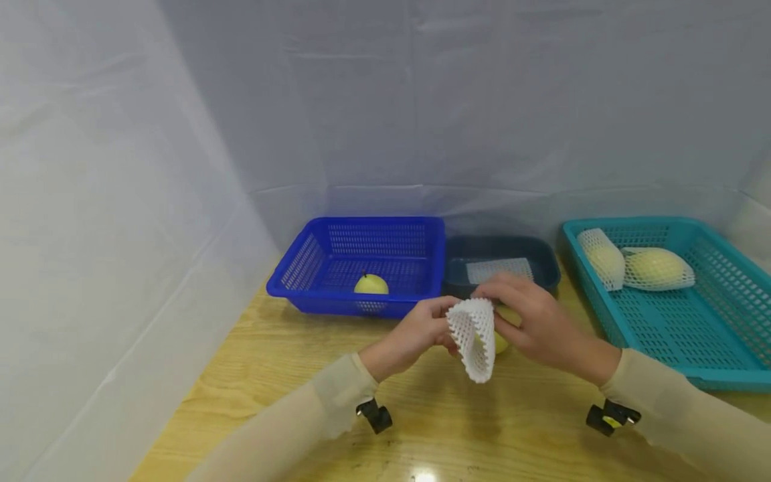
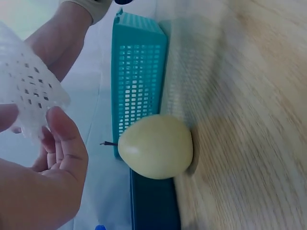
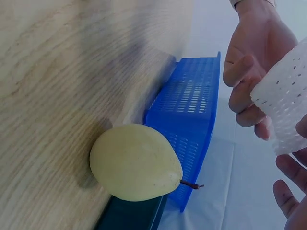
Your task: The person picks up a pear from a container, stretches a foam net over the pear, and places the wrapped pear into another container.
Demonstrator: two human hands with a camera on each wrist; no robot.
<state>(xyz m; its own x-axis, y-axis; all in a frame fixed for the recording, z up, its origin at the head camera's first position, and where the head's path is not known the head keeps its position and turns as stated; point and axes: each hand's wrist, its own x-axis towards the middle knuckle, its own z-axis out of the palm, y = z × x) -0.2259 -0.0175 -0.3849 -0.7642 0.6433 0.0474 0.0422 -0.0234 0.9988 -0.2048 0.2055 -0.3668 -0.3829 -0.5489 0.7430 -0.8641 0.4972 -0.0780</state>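
Note:
A white foam fruit net (image 1: 470, 335) is held above the table between the two hands, its mouth spread and facing the head camera. My left hand (image 1: 421, 328) pinches its left edge between thumb and fingers. On the other side my right hand (image 1: 536, 320) grips the net's rim with thumb and fingertips. Below the hands a bare yellow pear (image 2: 156, 146) rests on the wooden table, stem up, touched by neither hand. The right wrist view also shows this pear (image 3: 134, 160) whole; in the head view the net and right hand partly cover it.
At the back left a blue basket (image 1: 355, 304) contains another pear (image 1: 371, 285). Beside it, a dark bin (image 1: 548, 268) has foam nets (image 1: 496, 269) in it. The teal basket (image 1: 620, 321) at right contains two net-wrapped pears (image 1: 656, 269).

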